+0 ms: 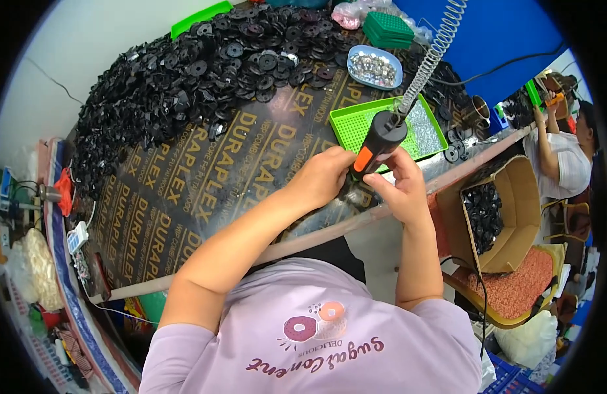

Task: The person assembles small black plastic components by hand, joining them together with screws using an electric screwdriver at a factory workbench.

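A black electric screwdriver (379, 146) with an orange patch hangs from a coiled metal spring (431, 62) over the table's near edge. My right hand (405, 190) is beside its lower end, its fingers curled partly behind the body and its thumb in front. On the other side, my left hand (320, 178) is closed, its fingertips close to the tool's bottom. Whatever the left fingers pinch is hidden, and so is the driver's tip. Just beyond the hands lies a bright green tray (346, 121) with a grid of holes and small silvery pieces on its right part.
Black disc-shaped parts (185, 75) are heaped along the table's far and left sides. A light blue dish (374, 67) holds shiny small pieces, near stacked dark green trays (387, 29). On the right, a cardboard box (517, 217) contains black parts. Another person (566, 154) sits farther right.
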Motion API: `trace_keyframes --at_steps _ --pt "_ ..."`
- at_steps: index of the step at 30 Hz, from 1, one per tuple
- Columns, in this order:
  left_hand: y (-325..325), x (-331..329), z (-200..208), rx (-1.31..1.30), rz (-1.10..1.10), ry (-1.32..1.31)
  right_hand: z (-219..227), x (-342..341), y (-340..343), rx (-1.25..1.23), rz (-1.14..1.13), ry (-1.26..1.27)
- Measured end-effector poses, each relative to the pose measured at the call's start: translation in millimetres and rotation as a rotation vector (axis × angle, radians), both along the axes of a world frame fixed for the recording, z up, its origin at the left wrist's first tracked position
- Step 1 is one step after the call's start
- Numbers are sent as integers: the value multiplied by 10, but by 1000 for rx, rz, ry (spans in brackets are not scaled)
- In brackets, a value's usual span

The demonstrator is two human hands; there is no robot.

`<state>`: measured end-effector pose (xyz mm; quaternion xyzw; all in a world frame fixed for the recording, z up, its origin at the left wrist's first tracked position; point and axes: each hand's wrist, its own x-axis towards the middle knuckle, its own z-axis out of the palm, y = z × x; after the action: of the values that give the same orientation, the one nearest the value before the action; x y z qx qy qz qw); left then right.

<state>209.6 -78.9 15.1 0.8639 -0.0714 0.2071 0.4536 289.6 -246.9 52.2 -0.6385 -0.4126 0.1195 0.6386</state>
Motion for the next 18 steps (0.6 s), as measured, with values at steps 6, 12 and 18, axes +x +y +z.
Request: trace_keyframes --at_steps 6,12,18 --pt "-27 -103 82 -25 -1 16 -15 -90 -2 3 25 7" --pt "-37 -175 133 -82 35 104 -19 -128 51 59 -28 -8" --pt "-73 -189 150 -58 0 30 -50 -130 28 45 -68 -24"
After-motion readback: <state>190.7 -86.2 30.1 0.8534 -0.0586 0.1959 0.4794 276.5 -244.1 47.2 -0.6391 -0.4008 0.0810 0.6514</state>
